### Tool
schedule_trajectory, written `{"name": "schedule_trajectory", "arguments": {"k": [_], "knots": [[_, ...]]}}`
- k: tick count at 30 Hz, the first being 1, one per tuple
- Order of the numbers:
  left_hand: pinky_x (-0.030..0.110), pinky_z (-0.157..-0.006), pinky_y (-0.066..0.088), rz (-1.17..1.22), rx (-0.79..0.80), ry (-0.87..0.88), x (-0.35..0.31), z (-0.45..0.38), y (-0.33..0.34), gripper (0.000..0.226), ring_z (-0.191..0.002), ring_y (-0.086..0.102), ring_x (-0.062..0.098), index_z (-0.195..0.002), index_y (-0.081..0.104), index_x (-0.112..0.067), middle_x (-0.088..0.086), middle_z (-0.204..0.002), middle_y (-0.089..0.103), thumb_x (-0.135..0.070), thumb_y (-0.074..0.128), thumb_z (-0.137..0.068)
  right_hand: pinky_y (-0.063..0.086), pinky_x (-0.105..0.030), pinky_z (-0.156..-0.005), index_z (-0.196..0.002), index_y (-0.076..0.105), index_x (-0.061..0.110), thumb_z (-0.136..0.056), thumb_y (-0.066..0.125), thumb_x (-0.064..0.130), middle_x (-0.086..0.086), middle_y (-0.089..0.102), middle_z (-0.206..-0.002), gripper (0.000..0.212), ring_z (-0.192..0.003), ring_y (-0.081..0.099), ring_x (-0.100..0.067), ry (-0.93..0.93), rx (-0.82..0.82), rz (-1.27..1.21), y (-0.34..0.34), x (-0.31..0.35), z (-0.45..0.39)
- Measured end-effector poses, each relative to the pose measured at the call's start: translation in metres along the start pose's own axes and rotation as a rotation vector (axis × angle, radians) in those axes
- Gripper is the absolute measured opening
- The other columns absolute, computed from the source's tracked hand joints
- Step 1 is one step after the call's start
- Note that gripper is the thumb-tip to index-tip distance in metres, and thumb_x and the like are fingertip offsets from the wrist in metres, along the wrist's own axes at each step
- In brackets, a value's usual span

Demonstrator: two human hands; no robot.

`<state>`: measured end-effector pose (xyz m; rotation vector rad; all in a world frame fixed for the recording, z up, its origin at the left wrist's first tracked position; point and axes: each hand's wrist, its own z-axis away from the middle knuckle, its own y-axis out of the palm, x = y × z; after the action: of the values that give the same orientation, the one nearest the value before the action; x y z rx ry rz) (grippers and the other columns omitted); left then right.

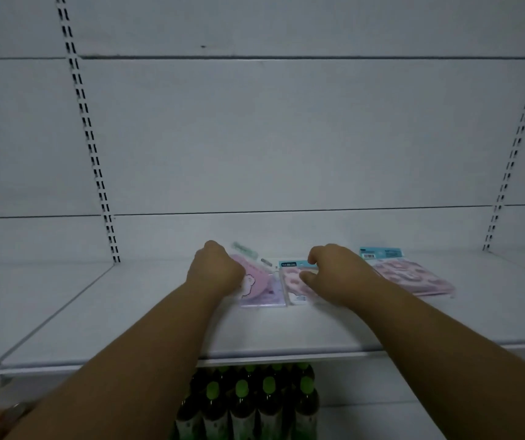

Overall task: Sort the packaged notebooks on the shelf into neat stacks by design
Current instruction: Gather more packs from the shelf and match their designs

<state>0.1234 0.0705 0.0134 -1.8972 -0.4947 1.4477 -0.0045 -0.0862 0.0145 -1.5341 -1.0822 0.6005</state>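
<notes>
Above the green-capped bottles (256, 395), the left hand (215, 269) is gripping a purple notebook pack (262, 289) mid-shelf while the right hand (334, 273) is pinching a pink pack (294, 285), likely squaring stacks; aligning edges seems next.

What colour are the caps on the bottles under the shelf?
Bright green caps on the dark bottles, seen in the head view, the only one.
</notes>
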Motion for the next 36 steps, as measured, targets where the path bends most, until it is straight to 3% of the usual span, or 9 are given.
{"name": "schedule_trajectory", "arguments": {"k": [1, 2, 8, 13, 17, 21, 26, 32, 36], "knots": [[0.031, -0.078, 0.049, 0.114, -0.027, 0.023, 0.000, 0.000, -0.004, 0.010, -0.096, 0.063, 0.029, -0.084, 0.056, -0.012, 0.009, -0.094, 0.062, -0.008, 0.064, -0.080, 0.047, -0.033, -0.077, -0.105, 0.061, 0.014, -0.090, 0.052, 0.043, -0.008, 0.063, -0.106, 0.033, -0.092, 0.059, -0.024, 0.014, 0.009, 0.024, 0.000, 0.001, -0.002], [0.031, -0.072, 0.050, 0.236, -0.056, 0.046, 0.001, 0.000, -0.007, 0.012, -0.084, 0.063, 0.027, -0.076, 0.055, -0.014, 0.010, -0.088, 0.063, -0.005, 0.061, -0.083, 0.046, -0.031, -0.074, -0.100, 0.061, 0.014, -0.091, 0.051, 0.041, -0.008, 0.064, -0.104, 0.030, -0.090, 0.059, -0.024, 0.033, 0.026, 0.045, 0.001, 0.002, -0.004], [0.026, -0.059, 0.047, 0.865, -0.018, 0.020, 0.001, 0.016, -0.012, 0.009, -0.075, 0.063, 0.019, -0.094, 0.063, -0.015, 0.007, -0.095, 0.069, -0.007, 0.062, -0.091, 0.044, -0.038, -0.089, -0.123, 0.058, 0.016, -0.089, 0.039, 0.056, -0.014, 0.053, -0.121, 0.055, -0.109, 0.054, -0.030, 0.112, 0.142, 0.141, 0.017, 0.009, -0.003], [0.030, -0.068, 0.051, 0.880, 0.053, 0.030, 0.007, 0.024, -0.009, 0.010, -0.088, 0.068, 0.023, -0.093, 0.063, -0.015, 0.003, -0.098, 0.070, -0.005, 0.062, -0.091, 0.044, -0.042, -0.097, -0.126, 0.056, 0.018, -0.084, 0.040, 0.064, -0.014, 0.051, -0.128, 0.064, -0.115, 0.052, -0.031, 0.143, 0.146, 0.169, 0.015, 0.010, 0.010], [0.029, -0.067, 0.051, 0.878, 0.071, 0.039, 0.010, 0.027, -0.006, 0.011, -0.084, 0.067, 0.020, -0.090, 0.063, -0.016, -0.002, -0.093, 0.069, -0.005, 0.062, -0.092, 0.047, -0.041, -0.096, -0.128, 0.057, 0.019, -0.079, 0.040, 0.072, -0.012, 0.053, -0.130, 0.074, -0.115, 0.054, -0.031, 0.186, 0.155, 0.217, 0.014, 0.009, 0.028], [0.034, -0.075, 0.053, 0.878, 0.089, 0.042, 0.008, 0.030, -0.005, 0.011, -0.085, 0.067, 0.021, -0.093, 0.063, -0.015, -0.002, -0.091, 0.069, -0.005, 0.062, -0.091, 0.051, -0.038, -0.090, -0.115, 0.064, 0.016, -0.084, 0.044, 0.061, -0.007, 0.066, -0.109, 0.058, -0.101, 0.061, -0.025, 0.186, 0.173, 0.204, 0.007, 0.016, 0.036], [0.038, -0.084, 0.056, 0.915, 0.104, 0.054, 0.005, 0.033, -0.008, 0.013, -0.092, 0.067, 0.022, -0.103, 0.064, -0.014, -0.003, -0.095, 0.067, -0.006, 0.062, -0.092, 0.048, -0.029, -0.072, -0.085, 0.055, 0.018, -0.073, 0.066, 0.057, -0.001, 0.058, -0.081, 0.042, -0.083, 0.060, -0.023, 0.217, 0.144, 0.110, -0.008, 0.022, 0.036], [0.036, -0.077, 0.057, 1.043, 0.131, 0.028, 0.001, 0.035, -0.012, 0.019, -0.093, 0.068, 0.025, -0.112, 0.063, -0.010, 0.007, -0.106, 0.069, -0.006, 0.061, -0.093, 0.044, -0.028, -0.078, -0.110, 0.057, 0.010, -0.091, 0.056, 0.024, -0.012, 0.063, -0.114, 0.024, -0.103, 0.060, -0.027, 0.312, -0.065, -0.219, -0.011, 0.011, 0.028], [0.040, -0.082, 0.057, 1.127, 0.185, 0.024, -0.004, 0.040, -0.007, 0.018, -0.091, 0.069, 0.030, -0.109, 0.062, -0.011, 0.011, -0.105, 0.070, -0.003, 0.060, -0.093, 0.050, -0.032, -0.076, -0.099, 0.055, 0.014, -0.096, 0.047, 0.017, -0.008, 0.065, -0.102, 0.009, -0.091, 0.062, -0.024, 0.345, -0.316, -0.633, -0.018, -0.010, 0.023]]}}
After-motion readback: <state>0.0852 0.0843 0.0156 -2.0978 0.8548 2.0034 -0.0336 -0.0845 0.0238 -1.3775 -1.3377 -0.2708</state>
